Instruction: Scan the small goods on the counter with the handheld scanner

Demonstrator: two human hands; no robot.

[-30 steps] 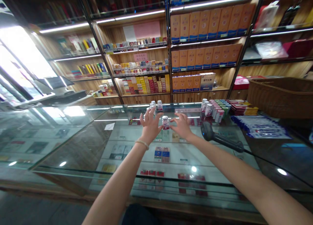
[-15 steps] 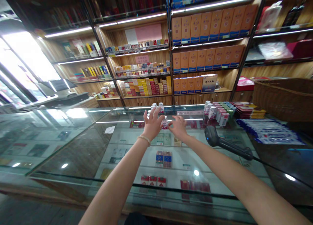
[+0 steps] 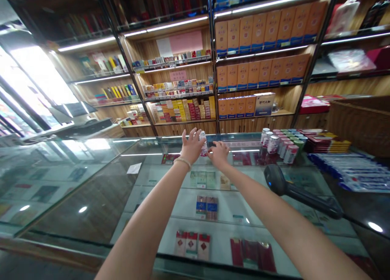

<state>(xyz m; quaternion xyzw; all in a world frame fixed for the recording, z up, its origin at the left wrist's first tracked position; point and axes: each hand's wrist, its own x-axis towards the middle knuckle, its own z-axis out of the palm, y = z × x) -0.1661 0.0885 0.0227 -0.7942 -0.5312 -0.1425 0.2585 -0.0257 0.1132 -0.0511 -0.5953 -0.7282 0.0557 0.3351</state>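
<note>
Over the back part of the glass counter, my left hand has its fingers spread, with thumb and fingertips at a small white and pink can. Whether it grips the can is hard to tell. My right hand is just right of that can, fingers bent and apart, its thumb near the can's lower side. Nothing shows inside it. More white cans stand to the right, beside rows of pink cans and green-topped ones.
A black handheld scanner lies on the counter right of my right forearm. Farther right are blue and white packets, red and yellow packs and a wicker basket. Stocked shelves rise behind. A paper slip lies at left.
The view has shifted slightly, moving the right-hand goods rightward and the scanner lower. The separate white cans behind my left hand no longer show; the cans there now appear in one column beside my fingers.
</note>
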